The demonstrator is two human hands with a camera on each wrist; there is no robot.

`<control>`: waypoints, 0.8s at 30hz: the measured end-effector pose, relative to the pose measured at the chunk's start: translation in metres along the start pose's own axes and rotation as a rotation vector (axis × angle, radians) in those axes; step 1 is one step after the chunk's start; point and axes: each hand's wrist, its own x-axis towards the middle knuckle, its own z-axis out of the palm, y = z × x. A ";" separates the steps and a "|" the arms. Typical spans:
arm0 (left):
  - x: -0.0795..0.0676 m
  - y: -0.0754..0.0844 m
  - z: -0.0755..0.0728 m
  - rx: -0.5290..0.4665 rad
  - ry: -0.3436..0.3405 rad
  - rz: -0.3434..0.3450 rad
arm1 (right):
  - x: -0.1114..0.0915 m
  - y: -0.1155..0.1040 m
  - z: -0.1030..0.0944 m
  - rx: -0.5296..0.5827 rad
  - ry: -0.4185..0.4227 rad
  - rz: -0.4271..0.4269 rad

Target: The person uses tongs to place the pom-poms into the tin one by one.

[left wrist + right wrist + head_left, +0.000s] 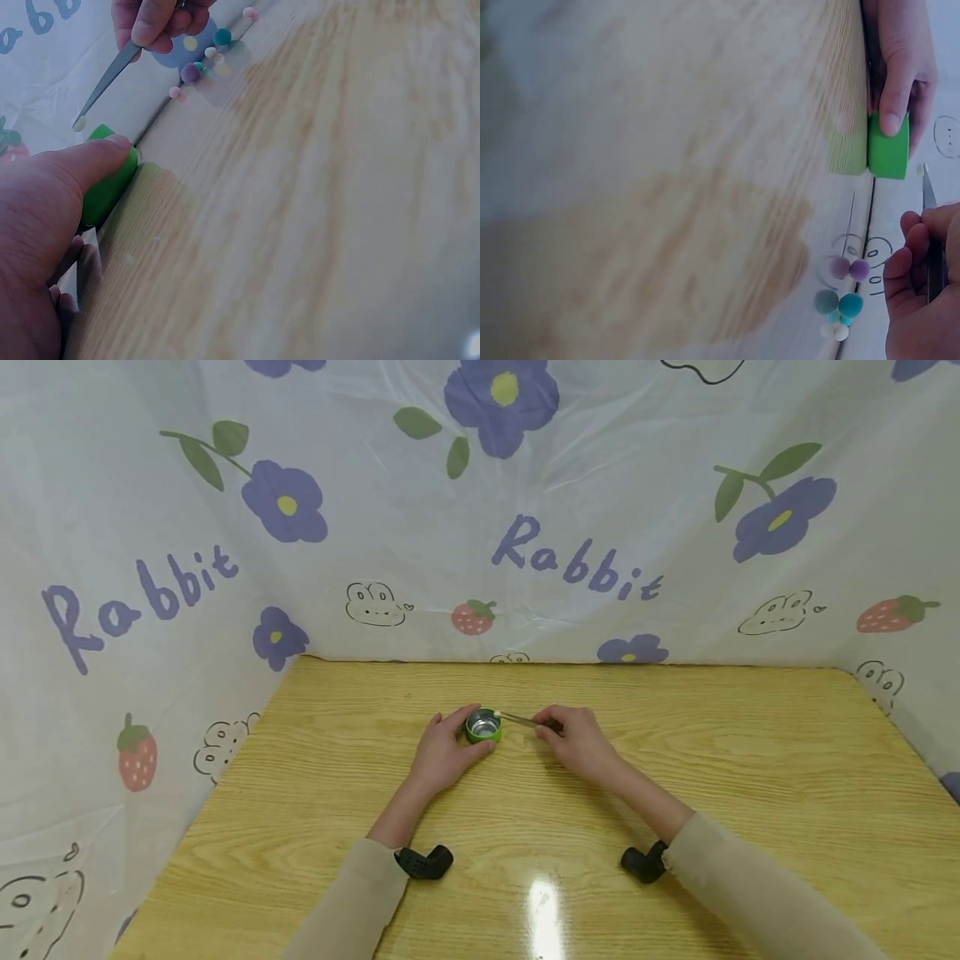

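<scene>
My left hand holds a small green cup with a shiny metal inside, thumb on the near side and fingers round the far side. The cup stands upright on the table. In my right hand, thumb and fingers pinch a pair of metal tweezers that points left toward the cup. At the tweezers' tip is a tiny whitish ball, over the right part of the cup's rim in the head view and a little above the cup in both wrist views.
Several small balls lie on the table in the left wrist view, among them a purple ball, a teal ball and a pink ball. The wood-grain table meets a patterned cloth at the back and sides.
</scene>
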 end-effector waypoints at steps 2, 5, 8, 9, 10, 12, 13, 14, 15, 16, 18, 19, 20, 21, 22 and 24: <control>0.000 0.000 0.000 0.000 0.001 -0.001 | 0.000 0.000 0.001 0.001 -0.003 -0.005; 0.000 0.000 0.000 -0.004 0.002 -0.001 | 0.001 0.000 0.003 -0.001 -0.009 -0.012; 0.000 0.000 0.000 -0.011 0.001 -0.003 | 0.001 0.000 0.004 0.001 -0.014 -0.021; 0.000 0.000 0.000 -0.011 0.000 -0.002 | 0.001 -0.001 0.004 0.002 -0.015 -0.024; 0.000 0.000 0.000 -0.013 0.000 -0.002 | 0.001 -0.001 0.004 0.004 -0.016 -0.025; 0.000 0.000 0.000 -0.014 0.000 0.001 | 0.001 -0.002 0.004 0.004 -0.017 -0.025; 0.000 -0.001 0.000 -0.013 0.001 0.002 | 0.001 -0.002 0.004 0.004 -0.017 -0.023; 0.000 -0.001 0.000 -0.013 0.001 0.004 | 0.001 -0.002 0.004 0.004 -0.017 -0.020; 0.000 -0.001 0.000 -0.012 0.002 0.006 | 0.001 -0.002 0.004 0.004 -0.017 -0.018; 0.000 -0.001 0.000 -0.012 0.003 0.006 | 0.001 -0.002 0.004 0.005 -0.016 -0.015; 0.000 -0.001 0.000 -0.009 0.003 0.005 | 0.001 -0.003 0.004 0.008 -0.014 -0.010; 0.000 -0.001 0.000 -0.007 0.003 0.003 | 0.001 -0.003 0.004 0.010 -0.013 -0.008; 0.000 -0.001 0.000 -0.008 0.003 0.001 | 0.000 -0.003 0.004 0.014 -0.011 -0.006; 0.000 -0.002 0.000 -0.007 0.002 -0.001 | 0.000 -0.003 0.004 0.016 -0.010 -0.006; 0.000 -0.002 0.001 -0.005 0.003 -0.001 | 0.000 -0.002 0.003 0.019 -0.009 -0.006; 0.001 -0.002 0.001 -0.003 0.006 0.000 | 0.000 -0.002 0.003 0.025 -0.007 -0.006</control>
